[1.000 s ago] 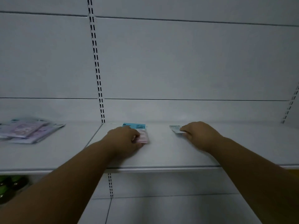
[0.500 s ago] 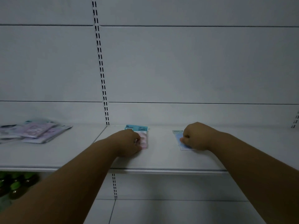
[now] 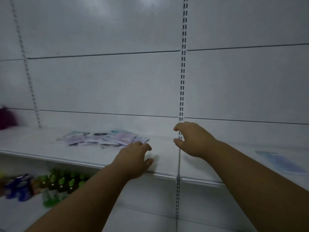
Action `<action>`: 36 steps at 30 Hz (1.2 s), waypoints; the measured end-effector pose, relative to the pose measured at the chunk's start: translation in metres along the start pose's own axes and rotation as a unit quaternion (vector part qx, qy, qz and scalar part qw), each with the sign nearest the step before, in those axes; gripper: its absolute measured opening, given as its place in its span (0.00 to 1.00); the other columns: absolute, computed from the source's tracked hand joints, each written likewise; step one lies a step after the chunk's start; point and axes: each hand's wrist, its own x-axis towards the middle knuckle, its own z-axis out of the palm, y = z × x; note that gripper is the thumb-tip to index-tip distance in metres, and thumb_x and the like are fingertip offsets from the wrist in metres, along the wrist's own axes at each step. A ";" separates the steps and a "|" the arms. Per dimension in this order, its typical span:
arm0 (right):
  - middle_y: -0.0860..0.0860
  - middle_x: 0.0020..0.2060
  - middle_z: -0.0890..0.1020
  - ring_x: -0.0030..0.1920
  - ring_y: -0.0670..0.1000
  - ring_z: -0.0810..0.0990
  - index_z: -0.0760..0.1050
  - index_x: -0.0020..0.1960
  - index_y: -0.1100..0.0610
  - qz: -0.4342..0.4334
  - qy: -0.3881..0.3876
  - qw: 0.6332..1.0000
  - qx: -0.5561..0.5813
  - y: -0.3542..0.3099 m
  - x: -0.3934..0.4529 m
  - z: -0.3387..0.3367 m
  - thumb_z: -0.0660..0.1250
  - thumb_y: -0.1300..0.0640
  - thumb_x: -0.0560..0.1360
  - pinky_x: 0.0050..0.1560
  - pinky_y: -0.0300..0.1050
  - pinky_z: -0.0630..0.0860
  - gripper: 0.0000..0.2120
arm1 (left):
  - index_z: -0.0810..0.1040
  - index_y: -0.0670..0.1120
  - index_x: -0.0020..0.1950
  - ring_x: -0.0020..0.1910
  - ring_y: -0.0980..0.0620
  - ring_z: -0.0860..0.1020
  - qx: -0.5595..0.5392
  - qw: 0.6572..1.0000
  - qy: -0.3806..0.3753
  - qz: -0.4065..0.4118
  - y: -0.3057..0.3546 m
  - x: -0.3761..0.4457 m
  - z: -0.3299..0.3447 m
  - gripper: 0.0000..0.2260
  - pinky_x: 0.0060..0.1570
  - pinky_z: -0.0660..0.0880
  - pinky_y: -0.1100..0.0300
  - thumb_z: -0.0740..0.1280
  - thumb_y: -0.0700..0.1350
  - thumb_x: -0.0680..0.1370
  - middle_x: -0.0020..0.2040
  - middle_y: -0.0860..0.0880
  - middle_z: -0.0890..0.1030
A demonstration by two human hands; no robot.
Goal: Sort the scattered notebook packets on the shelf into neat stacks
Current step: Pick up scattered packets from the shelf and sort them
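Several pale purple and white notebook packets (image 3: 107, 138) lie scattered in a loose heap on the white shelf (image 3: 50, 153), left of centre. My left hand (image 3: 135, 158) hovers open just right of the heap, fingers spread, holding nothing. My right hand (image 3: 192, 139) is raised above the shelf near the slotted upright, fingers curled apart and empty. A light blue packet (image 3: 280, 163) lies flat on the shelf at the far right, behind my right forearm.
A slotted upright (image 3: 183, 64) runs down the back panel. Green-capped bottles (image 3: 63, 183) and blue items (image 3: 18, 188) stand on the shelf below at left. A dark magenta object (image 3: 6, 118) sits at the far left edge.
My view has swung left, bringing the scattered heap toward the centre. Both hands have let go of the two packets they pressed down and have moved left, open.
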 end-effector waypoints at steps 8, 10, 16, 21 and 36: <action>0.53 0.60 0.76 0.59 0.54 0.74 0.71 0.63 0.52 -0.051 0.012 0.997 0.055 -0.181 0.095 0.051 0.64 0.45 0.73 0.59 0.51 0.72 0.21 | 0.70 0.54 0.67 0.63 0.48 0.72 0.061 0.997 0.020 -0.045 -0.171 -0.055 -0.052 0.22 0.59 0.71 0.50 0.57 0.62 0.77 0.66 0.50 0.75; 0.53 0.60 0.75 0.59 0.55 0.74 0.70 0.64 0.51 -0.046 0.002 0.998 0.051 -0.203 0.117 0.061 0.65 0.44 0.73 0.59 0.51 0.72 0.22 | 0.69 0.54 0.68 0.62 0.48 0.72 0.070 0.996 0.016 -0.050 -0.200 -0.054 -0.054 0.22 0.58 0.70 0.50 0.57 0.63 0.77 0.65 0.50 0.75; 0.53 0.59 0.74 0.56 0.55 0.74 0.69 0.64 0.51 -0.043 -0.012 0.999 0.018 -0.232 0.182 0.091 0.65 0.44 0.73 0.55 0.51 0.73 0.22 | 0.71 0.54 0.66 0.61 0.46 0.72 0.066 0.995 0.026 -0.064 -0.266 -0.024 -0.043 0.20 0.58 0.71 0.50 0.58 0.60 0.77 0.64 0.49 0.76; 0.54 0.60 0.75 0.57 0.55 0.74 0.70 0.64 0.52 -0.010 -0.068 0.998 -0.014 -0.228 0.223 0.112 0.66 0.43 0.73 0.54 0.48 0.71 0.23 | 0.73 0.53 0.63 0.59 0.45 0.74 0.079 0.994 0.015 -0.074 -0.308 0.005 -0.034 0.18 0.56 0.72 0.52 0.60 0.59 0.76 0.61 0.48 0.77; 0.52 0.60 0.78 0.58 0.54 0.74 0.74 0.62 0.52 0.107 -0.164 0.979 -0.055 -0.264 0.233 0.181 0.70 0.41 0.69 0.53 0.44 0.70 0.26 | 0.77 0.47 0.51 0.51 0.44 0.78 0.081 0.992 -0.065 0.076 -0.384 0.054 -0.040 0.13 0.47 0.71 0.56 0.61 0.54 0.77 0.53 0.45 0.81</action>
